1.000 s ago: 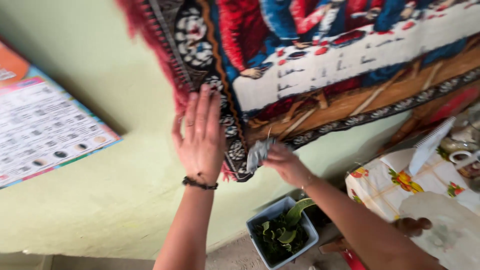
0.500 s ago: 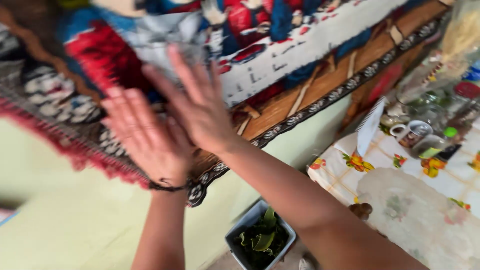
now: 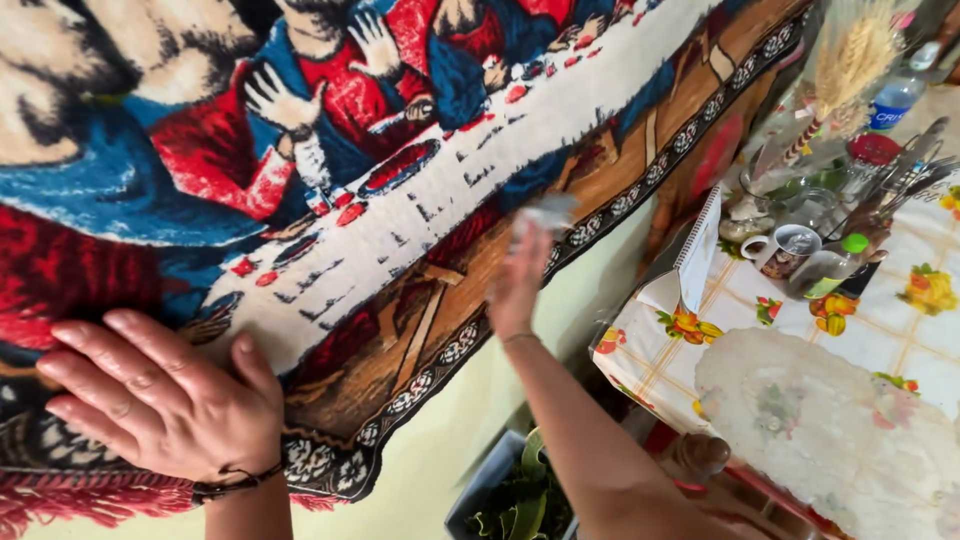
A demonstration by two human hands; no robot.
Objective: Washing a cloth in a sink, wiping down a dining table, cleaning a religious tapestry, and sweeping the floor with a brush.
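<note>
Woven red-and-blue tapestry (image 3: 420,200) hangs on the wall, and the left hand (image 3: 165,400) lies spread flat on its fringed corner at 8 o'clock, probably pinning it taut, while the right hand (image 3: 522,285) pinches a grey cloth (image 3: 545,212) against the weave near centre, table (image 3: 820,400) off at 4 o'clock.

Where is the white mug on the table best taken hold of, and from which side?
By the handle of the white mug: it sticks out toward the notebook, on the wall side. Come from there or above; glassware and a green-capped bottle crowd its other sides.
</note>
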